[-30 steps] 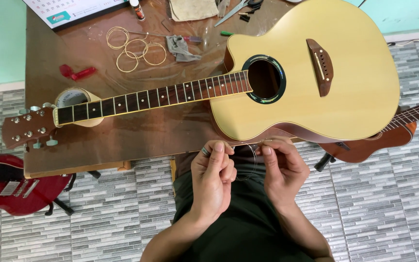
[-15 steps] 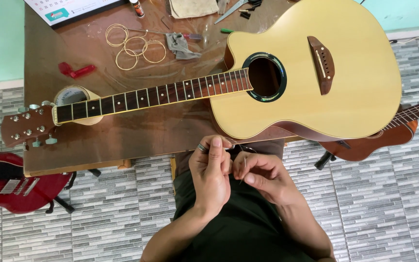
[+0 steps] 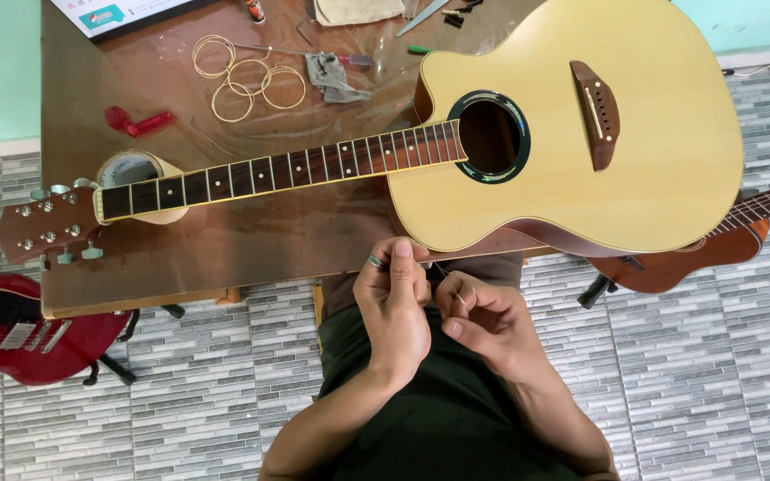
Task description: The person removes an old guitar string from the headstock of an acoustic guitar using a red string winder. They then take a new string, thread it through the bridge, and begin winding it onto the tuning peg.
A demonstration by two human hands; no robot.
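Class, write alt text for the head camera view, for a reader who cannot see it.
Seen from above, a person's left hand and right hand pinch a thin guitar string over their lap, at the edge of a wooden table. On the table lies a stringless acoustic guitar, with coiled strings beyond its neck.

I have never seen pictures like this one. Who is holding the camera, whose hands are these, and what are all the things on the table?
The camera sits on a person's head and looks down, so both hands are that person's own. The left hand, wearing a ring, and the right hand pinch a thin wire between them, over the lap. On the brown table lies an acoustic guitar with no strings, its neck resting on a roll of tape. Behind it are coiled strings, a red tool and a grey cloth. A red guitar stands beside the table.
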